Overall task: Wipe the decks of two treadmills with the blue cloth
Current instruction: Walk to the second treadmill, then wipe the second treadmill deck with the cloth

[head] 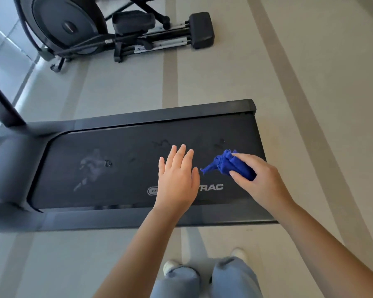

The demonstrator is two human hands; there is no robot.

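Head view: right hand point(261, 179) grasps the cloth point(226, 164), which is bunched into a wad with thumb and fingers curled round it. It sits over the deck point(127, 186) toward its right end, about midway between the far and near edges. Can't tell if the wad is pressed down or just off the surface.

Left hand point(177, 179) is released, fingers straight, flat over mid-deck just left of the cloth and partly covering the logo point(211, 187). Can't tell if it touches.

Judgement: wiping on this deck looks barely begun. There's a pale smear point(93, 166) toward the left end and faint scuffs point(163, 144) near the far edge. No second treadmill in frame.

To do it well:
- Open the wad out flatter; as bunched, it likely gives a small contact patch.
- Run long overlapping strokes from the right end to the left, far edge to near edge.
- Put extra pressure on the smear.
- Keep the left hand off wiped areas, or it leaves prints.
- The belt may slide under a push, so press down more than along.
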